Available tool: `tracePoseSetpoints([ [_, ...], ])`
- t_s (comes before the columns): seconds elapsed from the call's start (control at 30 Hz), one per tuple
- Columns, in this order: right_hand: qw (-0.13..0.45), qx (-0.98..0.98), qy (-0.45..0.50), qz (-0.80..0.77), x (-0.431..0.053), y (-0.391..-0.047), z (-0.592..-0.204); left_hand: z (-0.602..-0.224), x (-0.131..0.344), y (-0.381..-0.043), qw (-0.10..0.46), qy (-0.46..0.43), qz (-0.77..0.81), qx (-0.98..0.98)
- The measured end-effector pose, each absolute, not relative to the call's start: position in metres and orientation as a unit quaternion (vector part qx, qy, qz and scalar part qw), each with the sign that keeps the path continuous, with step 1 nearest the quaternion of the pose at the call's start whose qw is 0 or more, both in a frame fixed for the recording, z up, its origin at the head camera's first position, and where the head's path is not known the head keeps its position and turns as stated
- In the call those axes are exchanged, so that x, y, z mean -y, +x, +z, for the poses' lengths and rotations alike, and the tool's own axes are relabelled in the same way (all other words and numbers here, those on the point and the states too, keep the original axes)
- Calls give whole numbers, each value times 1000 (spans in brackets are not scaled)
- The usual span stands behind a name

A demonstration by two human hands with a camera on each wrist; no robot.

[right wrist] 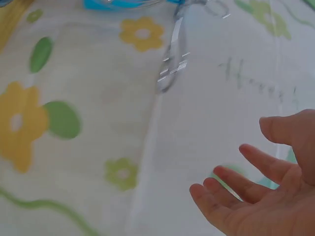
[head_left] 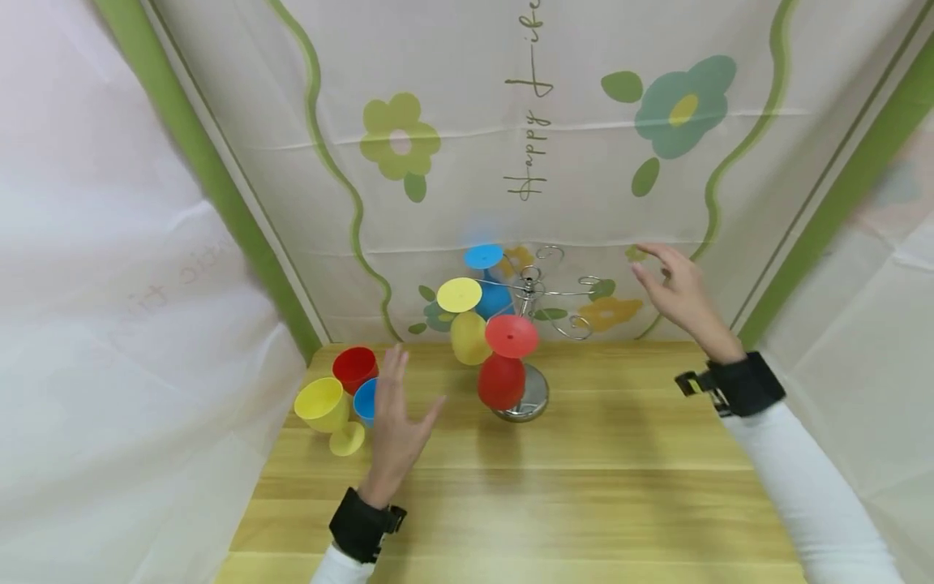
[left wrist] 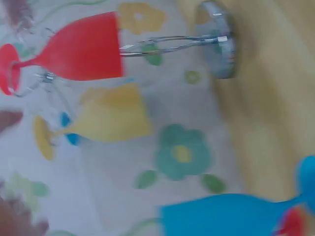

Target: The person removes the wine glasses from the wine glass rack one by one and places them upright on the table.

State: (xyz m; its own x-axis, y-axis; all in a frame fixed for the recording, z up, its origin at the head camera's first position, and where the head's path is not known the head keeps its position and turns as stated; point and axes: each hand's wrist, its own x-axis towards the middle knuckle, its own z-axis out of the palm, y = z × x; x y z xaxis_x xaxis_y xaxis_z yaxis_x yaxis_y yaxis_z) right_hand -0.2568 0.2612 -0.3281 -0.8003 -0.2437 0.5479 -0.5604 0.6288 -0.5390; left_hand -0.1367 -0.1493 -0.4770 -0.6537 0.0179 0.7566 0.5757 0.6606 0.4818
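Observation:
A chrome goblet rack (head_left: 530, 294) with curled wire arms stands on a round base. Upside down from its left and front arms hang a blue goblet (head_left: 494, 297), a yellow goblet (head_left: 469, 337) and a red goblet (head_left: 502, 381). My left hand (head_left: 397, 434) is held up with fingers extended, just right of three upright goblets: a yellow one (head_left: 322, 404), a red one (head_left: 355, 369) and a blue one (head_left: 365, 401) that the hand partly hides. Right of the rack, my right hand (head_left: 679, 296) hovers with relaxed fingers and holds nothing.
The wooden table (head_left: 584, 495) ends at a printed flower curtain (head_left: 452, 195) right behind the rack. White fabric walls (head_left: 109, 324) close in both sides. Bare wire arms (head_left: 572, 292) stick out to the right of the rack.

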Motion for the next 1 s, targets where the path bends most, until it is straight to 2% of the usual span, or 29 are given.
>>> tracePoseSetpoints([
  [0.17, 194, 898, 187, 348, -307, -232, -375, -438, 123, -155, 323, -313, -288, 846],
  [0.4, 116, 928, 145, 324, -328, -210, -445, -407, 90, -184, 296, -407, -218, 836],
  [0.53, 104, 930, 155, 316, -328, -204, -473, -402, 79, -195, 293, -420, -200, 835],
  [0.63, 122, 927, 159, 318, -328, -202, -489, -399, 75, -199, 296, -415, -189, 839],
  [0.77, 151, 919, 155, 330, -327, -198, -504, -401, 72, -197, 300, -398, -183, 847],
  [1.0, 140, 926, 136, 325, -330, -182, -523, -409, 67, -187, 322, -383, -179, 847],
])
